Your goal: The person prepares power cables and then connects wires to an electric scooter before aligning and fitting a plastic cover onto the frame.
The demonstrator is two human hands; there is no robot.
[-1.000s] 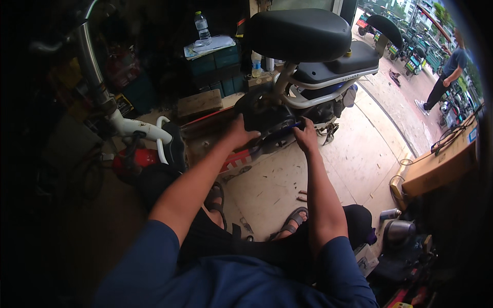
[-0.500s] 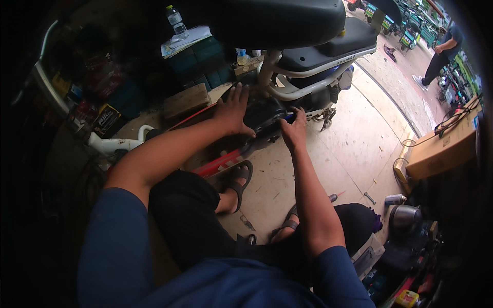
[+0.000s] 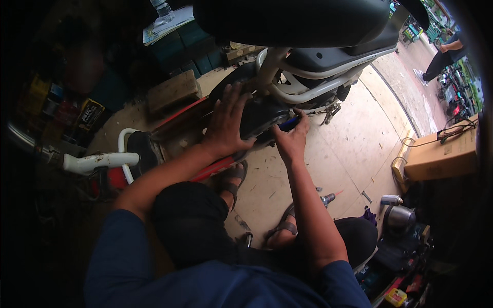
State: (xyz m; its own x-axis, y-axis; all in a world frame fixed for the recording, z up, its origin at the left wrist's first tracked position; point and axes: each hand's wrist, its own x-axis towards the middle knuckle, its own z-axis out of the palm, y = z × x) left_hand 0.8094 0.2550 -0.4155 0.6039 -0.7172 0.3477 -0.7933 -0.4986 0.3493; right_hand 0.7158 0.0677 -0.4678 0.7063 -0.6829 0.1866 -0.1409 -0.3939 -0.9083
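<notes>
A small scooter with a black seat [image 3: 298, 20] and white frame tubes [image 3: 308, 95] stands in front of me. My left hand [image 3: 226, 123] lies flat with spread fingers on its black body panel [image 3: 264, 113]. My right hand [image 3: 292, 138] grips the panel's lower edge, next to a small blue part [image 3: 288, 124]. I am crouched, with my sandalled feet [image 3: 233, 177] on the concrete floor beneath the scooter.
A cardboard box [image 3: 441, 154] sits at the right with a cable on top. Metal canisters [image 3: 398, 213] and small tools lie on the floor near my right knee. Green crates [image 3: 179, 46] and a plastic bottle [image 3: 163, 10] stand behind the scooter. Another person [image 3: 447, 54] stands outside at upper right.
The view has closed in on the scooter. My left hand has spread flat on the black panel and my right hand has stayed at its lower edge.
</notes>
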